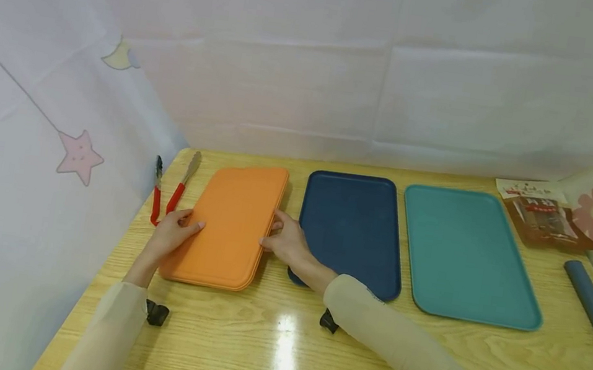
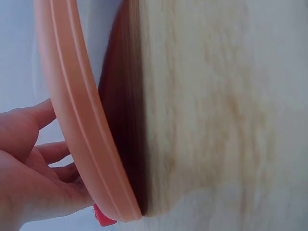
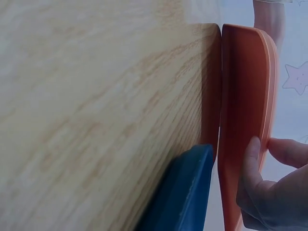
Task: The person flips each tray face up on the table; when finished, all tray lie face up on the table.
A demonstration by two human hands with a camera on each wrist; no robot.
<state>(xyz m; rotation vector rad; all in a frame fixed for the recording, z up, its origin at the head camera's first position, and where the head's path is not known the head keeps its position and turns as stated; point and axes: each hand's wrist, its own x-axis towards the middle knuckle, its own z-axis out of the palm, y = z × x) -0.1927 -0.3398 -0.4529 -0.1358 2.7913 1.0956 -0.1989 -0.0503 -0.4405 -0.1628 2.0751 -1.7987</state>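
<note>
- Left hand (image 1: pixel 172 235): you are pinching the orange tray (image 1: pixel 231 226) at nine o'clock.
- Right hand (image 1: pixel 287 243): you are gripping its raised three o'clock edge.
- The orange tray: tilting at your eleven o'clock.
- Red-handled tongs (image 1: pixel 176 196): lying at its ten o'clock.

Orange tray (image 1: pixel 229 226) is a plain, smooth rectangle with rounded corners, sitting kinda tilted just left of the blue tray (image 1: pixel 351 236), with the side nearest that one raised off the counter (image 1: pixel 230 345).
</note>
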